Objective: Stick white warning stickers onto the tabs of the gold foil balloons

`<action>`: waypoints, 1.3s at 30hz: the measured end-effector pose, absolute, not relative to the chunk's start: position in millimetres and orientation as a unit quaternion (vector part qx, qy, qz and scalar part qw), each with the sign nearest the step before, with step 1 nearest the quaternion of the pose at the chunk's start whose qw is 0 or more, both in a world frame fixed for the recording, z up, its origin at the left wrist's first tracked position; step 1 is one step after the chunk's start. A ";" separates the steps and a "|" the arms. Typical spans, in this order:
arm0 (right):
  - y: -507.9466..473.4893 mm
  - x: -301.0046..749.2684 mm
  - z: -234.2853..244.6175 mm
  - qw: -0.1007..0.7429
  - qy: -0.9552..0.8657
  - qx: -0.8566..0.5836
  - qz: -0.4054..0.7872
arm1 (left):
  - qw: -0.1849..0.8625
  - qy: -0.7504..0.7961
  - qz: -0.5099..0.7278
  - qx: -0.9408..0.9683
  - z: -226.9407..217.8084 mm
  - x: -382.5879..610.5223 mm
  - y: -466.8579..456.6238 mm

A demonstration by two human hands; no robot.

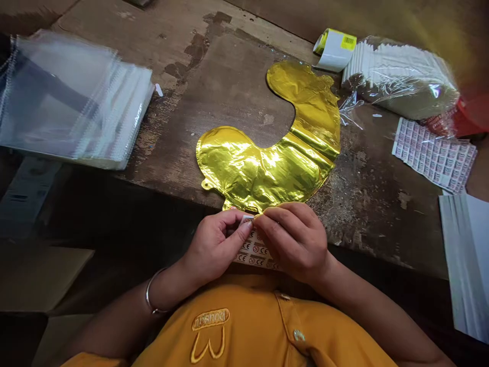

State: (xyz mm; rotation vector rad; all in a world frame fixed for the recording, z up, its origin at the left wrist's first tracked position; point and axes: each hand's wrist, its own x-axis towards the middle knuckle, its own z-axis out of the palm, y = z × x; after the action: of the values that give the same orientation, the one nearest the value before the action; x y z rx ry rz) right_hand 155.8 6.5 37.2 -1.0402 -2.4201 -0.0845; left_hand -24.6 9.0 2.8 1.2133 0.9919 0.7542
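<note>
A flat gold foil balloon [275, 163], curved like a letter C, lies on the worn wooden table [229, 76]. Just below its near edge, my left hand [214, 247] and my right hand [296, 239] meet, fingers pinched together. Between them is a small sheet of CE warning stickers [254, 251]; the fingertips of both hands pinch at one sticker at its top edge. A metal bangle sits on my left wrist.
A stack of clear plastic bags [72, 97] lies at the left. At the back right sit a plastic-wrapped bundle of white cards [401, 76] and a yellow-labelled packet [336, 48]. More sticker sheets [433, 155] and white sheets [466, 255] lie on the right.
</note>
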 end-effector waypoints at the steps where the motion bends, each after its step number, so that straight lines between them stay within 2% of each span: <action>1: 6.9 155.6 35.3 0.252 -0.886 -0.389 -0.021 | 0.649 0.436 0.320 0.535 2.7 -25.6 8.6; 6: 7.5 152.8 33.4 0.243 -0.880 -0.408 0.010 | 0.648 0.443 0.296 0.544 6.7 -28.7 7.0; 13: 8.3 152.6 34.6 0.256 -0.918 -0.299 -0.043 | 0.756 0.427 0.296 0.399 7.9 -24.2 9.2; 17: 6.9 151.6 34.9 0.271 -0.914 -0.300 -0.004 | 0.769 0.412 0.294 0.391 6.1 -25.6 11.9; 20: 7.5 150.1 43.1 0.307 -0.879 -0.357 0.073 | 0.750 0.401 0.287 0.441 7.0 -30.8 11.8; 23: 19.2 153.5 54.3 0.379 -0.777 -0.476 0.163 | 0.643 0.399 0.297 0.582 11.9 -41.2 8.6; 25: 32.9 158.2 58.2 0.410 -0.689 -0.554 0.225 | 0.502 0.356 0.341 0.711 14.8 -49.7 7.9; 27: 46.5 161.2 57.2 0.389 -0.646 -0.592 0.284 | 0.331 0.313 0.382 0.804 14.2 -57.3 10.9; 29: 56.0 159.4 52.3 0.332 -0.672 -0.584 0.313 | 0.213 0.305 0.369 0.852 8.6 -62.2 17.1; 32: 61.2 149.7 41.3 0.280 -0.737 -0.555 0.266 | 0.167 0.296 0.312 0.887 -6.2 -64.5 25.3; 35: 59.9 140.9 30.2 0.269 -0.754 -0.554 0.229 | 0.145 0.277 0.301 0.901 -18.6 -64.6 26.1; 39: 55.3 136.5 20.9 0.259 -0.756 -0.551 0.241 | 0.134 0.274 0.307 0.902 -21.7 -65.2 22.6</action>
State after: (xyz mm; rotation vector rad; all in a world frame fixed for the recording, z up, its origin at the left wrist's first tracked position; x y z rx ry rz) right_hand 136.5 55.3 20.9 -1.4929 -2.0490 0.6519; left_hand -65.2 22.6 -21.7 2.6136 0.7936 0.8906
